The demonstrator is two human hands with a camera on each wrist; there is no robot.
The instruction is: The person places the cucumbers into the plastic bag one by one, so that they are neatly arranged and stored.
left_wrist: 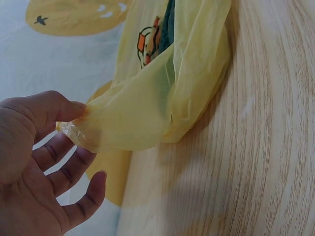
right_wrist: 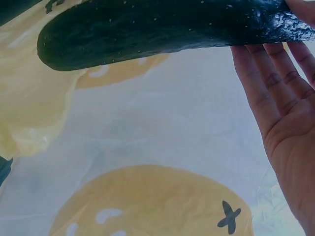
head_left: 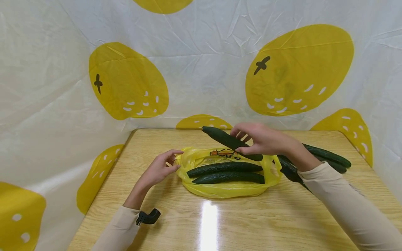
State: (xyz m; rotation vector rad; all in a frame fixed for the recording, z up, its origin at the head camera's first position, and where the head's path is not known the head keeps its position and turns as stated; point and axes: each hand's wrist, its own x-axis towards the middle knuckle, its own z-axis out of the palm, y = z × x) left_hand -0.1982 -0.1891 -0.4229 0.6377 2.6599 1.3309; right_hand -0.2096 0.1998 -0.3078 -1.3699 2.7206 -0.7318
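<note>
A dark green cucumber (head_left: 224,138) hangs tilted above a yellow plastic bag (head_left: 216,191). My right hand (head_left: 262,138) grips it between thumb and fingers; the right wrist view shows the fingers (right_wrist: 275,83) against the cucumber (right_wrist: 147,32). Two more cucumbers (head_left: 228,177) lie side by side in the bag's wide opening. At the bag's left end, my left hand (head_left: 160,167) pinches the edge. In the left wrist view, thumb and forefinger of the left hand (left_wrist: 49,147) hold a gathered corner of the bag (left_wrist: 133,118), with the other fingers loosely bent.
Right of the bag, several cucumbers (head_left: 328,156) lie on the wooden table (head_left: 169,230), partly hidden by my right forearm. A black strap piece (head_left: 149,217) sticks out from my left wrist. A white sheet with yellow fruit prints (head_left: 204,80) stands behind and beside the table.
</note>
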